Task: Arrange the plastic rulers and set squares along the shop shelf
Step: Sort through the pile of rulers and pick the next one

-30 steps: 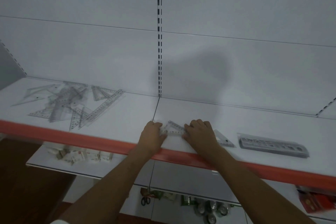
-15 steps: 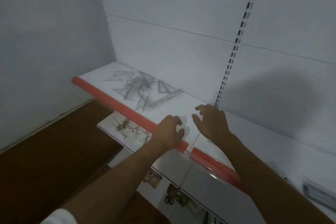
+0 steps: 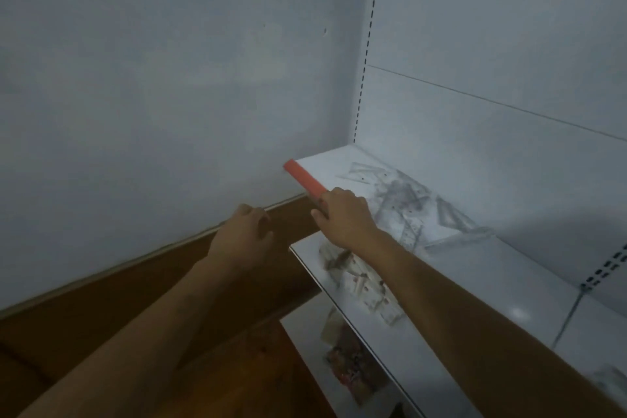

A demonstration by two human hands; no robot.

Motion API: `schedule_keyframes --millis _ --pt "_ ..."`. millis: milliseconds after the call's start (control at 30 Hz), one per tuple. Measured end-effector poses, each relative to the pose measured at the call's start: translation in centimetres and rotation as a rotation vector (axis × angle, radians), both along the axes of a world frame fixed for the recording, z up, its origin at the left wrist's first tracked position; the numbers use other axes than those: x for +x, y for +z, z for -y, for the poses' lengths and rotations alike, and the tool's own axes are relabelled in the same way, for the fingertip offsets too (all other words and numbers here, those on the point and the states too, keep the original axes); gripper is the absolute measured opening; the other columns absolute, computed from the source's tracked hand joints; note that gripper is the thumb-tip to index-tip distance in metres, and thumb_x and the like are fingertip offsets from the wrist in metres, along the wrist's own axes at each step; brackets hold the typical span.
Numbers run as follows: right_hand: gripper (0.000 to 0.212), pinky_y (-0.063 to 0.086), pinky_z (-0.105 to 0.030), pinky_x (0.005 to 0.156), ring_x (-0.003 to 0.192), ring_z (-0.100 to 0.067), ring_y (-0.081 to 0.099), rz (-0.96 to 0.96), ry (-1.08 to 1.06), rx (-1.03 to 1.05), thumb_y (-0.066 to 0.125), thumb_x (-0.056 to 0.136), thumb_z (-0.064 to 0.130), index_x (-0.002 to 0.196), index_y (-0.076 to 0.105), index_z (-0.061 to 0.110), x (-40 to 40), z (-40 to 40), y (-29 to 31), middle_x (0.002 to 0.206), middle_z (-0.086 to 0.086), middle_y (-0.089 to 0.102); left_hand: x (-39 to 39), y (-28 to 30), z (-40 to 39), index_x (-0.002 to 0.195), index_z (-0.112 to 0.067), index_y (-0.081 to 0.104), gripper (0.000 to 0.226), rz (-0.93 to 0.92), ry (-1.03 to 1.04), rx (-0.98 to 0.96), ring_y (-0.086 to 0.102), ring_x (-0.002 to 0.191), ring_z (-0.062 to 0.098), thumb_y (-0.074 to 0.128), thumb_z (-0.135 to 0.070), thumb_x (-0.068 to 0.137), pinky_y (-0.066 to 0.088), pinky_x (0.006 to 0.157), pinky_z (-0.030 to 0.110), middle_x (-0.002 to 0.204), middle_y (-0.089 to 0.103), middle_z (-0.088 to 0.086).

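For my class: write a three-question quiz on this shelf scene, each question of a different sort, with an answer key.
1. True or false: the right hand is holding a ruler.
2. Multiple choice: the heap of clear rulers and set squares lies on A) the floor, B) the top shelf with the orange edge strip, C) the lower shelf.
3. Fill in: the left hand hangs in front of the shelves, over the brown ____.

Key: 1 false, it holds nothing; 2 B; 3 floor.
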State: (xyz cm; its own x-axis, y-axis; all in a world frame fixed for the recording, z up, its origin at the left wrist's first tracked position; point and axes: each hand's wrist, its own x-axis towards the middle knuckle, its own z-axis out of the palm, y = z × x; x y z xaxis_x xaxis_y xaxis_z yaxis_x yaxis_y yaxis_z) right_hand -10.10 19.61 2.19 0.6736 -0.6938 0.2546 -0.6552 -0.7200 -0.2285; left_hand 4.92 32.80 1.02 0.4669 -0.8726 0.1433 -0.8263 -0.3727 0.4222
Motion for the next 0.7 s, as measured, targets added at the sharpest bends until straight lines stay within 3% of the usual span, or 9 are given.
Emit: schedule_keyframes --millis 267,567,700 --pt "0.035 0.038 -0.037 0.101 0.112 -0.017 0.056 -0.015 0.034 0.063 0.048 0.095 0.045 0.121 0.057 0.022 7.7 3.1 -1.9 0.122 0.001 0.059 6.6 -1.4 3.7 0.126 -0.016 0.051 0.038 -0.055 -0.005 0.039 0.055 0.104 0.020 0.056 -0.034 0.093 0.047 0.087 0.033 0.121 0.056 0.006" --pt "0.032 0.043 -0.037 0.093 0.104 -0.021 0.055 -0.023 -0.022 0.064 0.046 0.096 0.037 0.118 0.056 0.016 11.9 12.7 -3.3 0.116 -0.006 0.058 9.8 -3.1 14.2 0.116 -0.016 0.057 0.026 -0.099 -0.087 0.076 0.053 0.098 0.015 0.055 -0.030 0.094 0.045 0.085 0.028 0.114 0.056 0.004" --pt "0.036 0.037 -0.040 0.096 0.112 -0.023 0.052 0.012 -0.116 0.113 0.046 0.094 0.037 0.123 0.055 0.017 12.0 16.7 -3.9 0.123 -0.005 0.055 10.7 -2.6 19.7 0.116 -0.016 0.060 0.025 -0.094 -0.142 0.026 0.057 0.095 0.016 0.055 -0.030 0.094 0.048 0.089 0.032 0.115 0.058 0.004"
